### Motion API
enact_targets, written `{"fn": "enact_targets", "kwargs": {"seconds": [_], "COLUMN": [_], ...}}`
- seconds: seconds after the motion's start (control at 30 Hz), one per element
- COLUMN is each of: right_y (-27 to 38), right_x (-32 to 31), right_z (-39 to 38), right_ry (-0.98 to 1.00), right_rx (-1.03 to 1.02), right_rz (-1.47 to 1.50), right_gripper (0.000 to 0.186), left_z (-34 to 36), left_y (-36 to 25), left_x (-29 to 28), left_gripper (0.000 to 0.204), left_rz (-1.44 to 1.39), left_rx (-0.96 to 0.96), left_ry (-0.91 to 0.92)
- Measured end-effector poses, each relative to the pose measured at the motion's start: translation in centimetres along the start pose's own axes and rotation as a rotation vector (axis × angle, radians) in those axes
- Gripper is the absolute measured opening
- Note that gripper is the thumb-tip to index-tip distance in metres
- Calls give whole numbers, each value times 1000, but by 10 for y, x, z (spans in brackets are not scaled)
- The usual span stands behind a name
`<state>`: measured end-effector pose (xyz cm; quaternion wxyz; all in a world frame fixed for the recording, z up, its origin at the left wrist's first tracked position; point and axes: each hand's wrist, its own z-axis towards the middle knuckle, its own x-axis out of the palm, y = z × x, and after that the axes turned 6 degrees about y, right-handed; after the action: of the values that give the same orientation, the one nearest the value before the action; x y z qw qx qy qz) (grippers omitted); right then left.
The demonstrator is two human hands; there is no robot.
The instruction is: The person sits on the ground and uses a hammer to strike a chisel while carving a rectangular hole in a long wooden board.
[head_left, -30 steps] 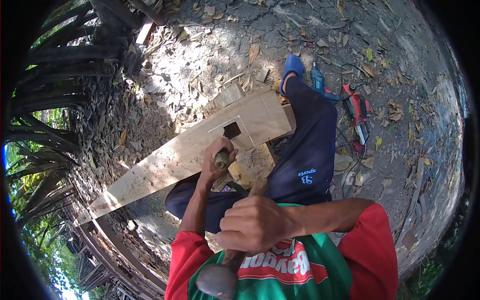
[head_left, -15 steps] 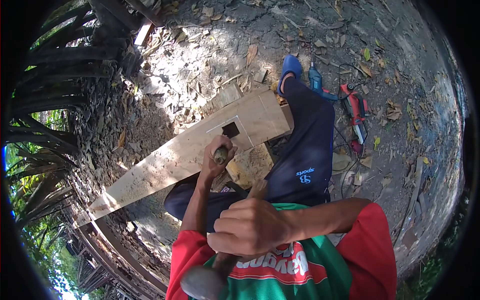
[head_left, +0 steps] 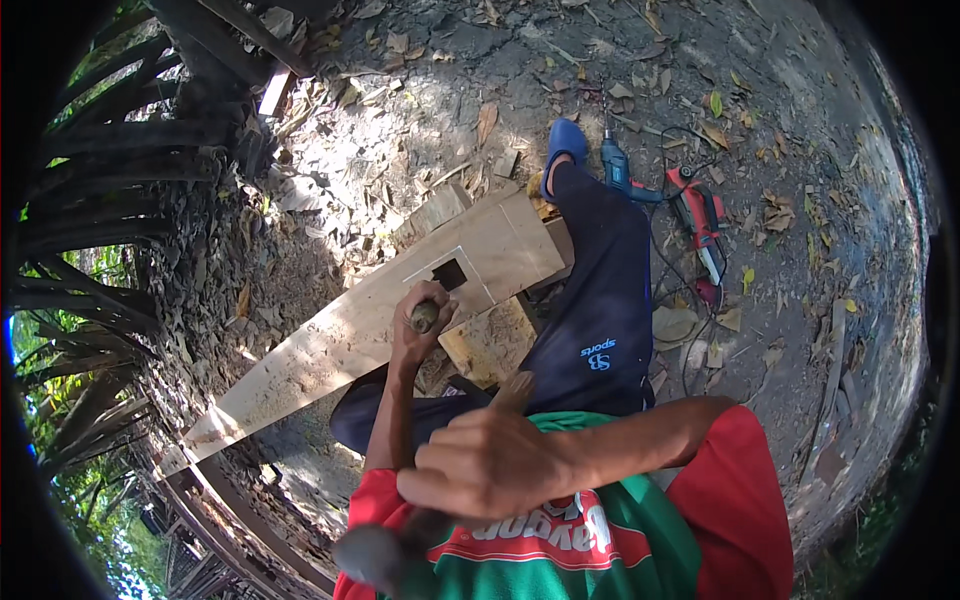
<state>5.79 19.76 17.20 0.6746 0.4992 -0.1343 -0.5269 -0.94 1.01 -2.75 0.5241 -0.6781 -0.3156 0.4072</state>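
Note:
My left hand (head_left: 410, 338) grips an upright chisel (head_left: 425, 316), its end pointing toward me, just beside the dark square hole (head_left: 449, 275) cut in a long, pale wooden plank (head_left: 360, 320). White pencil or chalk lines surround the opening. Lower in the view, near my belly, my right hand (head_left: 480, 460) is closed round the wooden handle of a mallet or hammer; its rounded grey head (head_left: 370, 555) is blurred at lower left. The chisel's tip is hidden by my left hand.
Wood blocks (head_left: 482, 340) lie under the plank, by my legs. To the right are a blue drill (head_left: 618, 170), a red power tool (head_left: 700, 220) and cords on dirt with dry leaves. Dark roots or branches (head_left: 130, 135) line the left; my blue clog (head_left: 562, 138) is beyond the plank.
The hammer head has swung leftward and slightly up with my right hand. The plank, tools and left hand appear lower and further left, as the whole view has shifted.

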Motion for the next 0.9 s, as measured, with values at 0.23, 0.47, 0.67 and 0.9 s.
{"fn": "enact_targets", "kwargs": {"seconds": [0.23,0.47,0.67,0.9], "right_y": [-151,-35,-171,-112], "right_x": [27,18,39,5], "right_z": [-45,-14,-44,-77], "right_ry": [215,76,182,178], "right_rx": [699,343,789,1107], "right_rz": [-226,63,-296,33], "right_gripper": [22,26,25,29], "left_z": [-3,-11,3,6], "left_y": [-9,11,3,13], "left_x": [3,-3,11,3], "left_gripper": [18,19,3,16], "left_rz": [150,-91,-338,-105], "left_rx": [-77,-116,-91,-130], "left_ry": [-20,-29,-105,-37]}}
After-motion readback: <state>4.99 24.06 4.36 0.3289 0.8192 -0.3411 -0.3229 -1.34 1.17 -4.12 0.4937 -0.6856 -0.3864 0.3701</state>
